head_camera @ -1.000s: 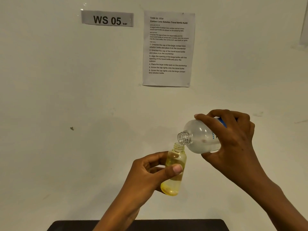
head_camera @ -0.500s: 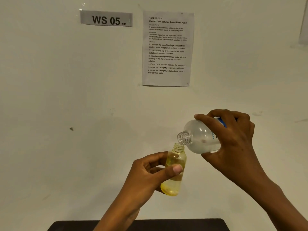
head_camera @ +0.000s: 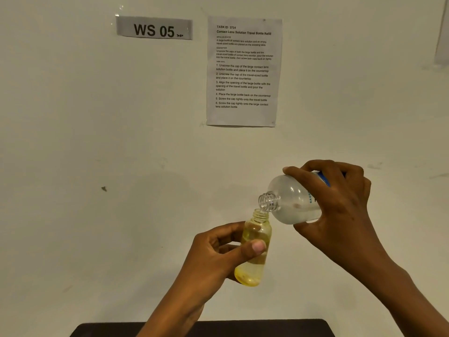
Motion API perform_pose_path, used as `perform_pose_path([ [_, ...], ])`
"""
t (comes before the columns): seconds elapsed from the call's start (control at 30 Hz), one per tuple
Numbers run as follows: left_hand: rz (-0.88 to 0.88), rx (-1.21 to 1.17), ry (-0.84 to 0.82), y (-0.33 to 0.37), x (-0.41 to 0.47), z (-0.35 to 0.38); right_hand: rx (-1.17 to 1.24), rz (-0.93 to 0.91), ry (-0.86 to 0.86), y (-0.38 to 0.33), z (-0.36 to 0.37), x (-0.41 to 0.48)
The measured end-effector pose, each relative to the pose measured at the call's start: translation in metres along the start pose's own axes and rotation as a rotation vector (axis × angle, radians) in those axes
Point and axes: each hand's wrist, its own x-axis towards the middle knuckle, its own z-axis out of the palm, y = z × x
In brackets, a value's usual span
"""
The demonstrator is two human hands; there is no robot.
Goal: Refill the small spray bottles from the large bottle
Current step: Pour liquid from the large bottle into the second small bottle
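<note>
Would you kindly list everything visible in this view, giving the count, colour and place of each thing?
small bottle: one, clear with yellow tint, uncapped, lower centre, gripped by the left hand.
large bottle: one, frosted clear with blue label, uncapped, tilted, its mouth at the small bottle's mouth.
instruction sheet: one, white with black print, on the wall, upper centre.
WS 05 sign: one, pale grey with black letters, on the wall, upper left.
second sheet: one, white, cut off at the right edge.
dark mark: one, on the wall, left.
wall: off-white, background.
dark surface: one, bottom edge.
left hand: one, holds the small bottle.
right hand: one, holds the large bottle.
</note>
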Motion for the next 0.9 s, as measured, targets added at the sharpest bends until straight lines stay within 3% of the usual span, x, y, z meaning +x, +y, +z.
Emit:
perform_pose_path([
  [0.9, -0.003, -0.013, 0.007, -0.0004, 0.0015, 0.0008, -0.003, -0.003, 0.002, 0.0009, 0.0025, 0.0014],
])
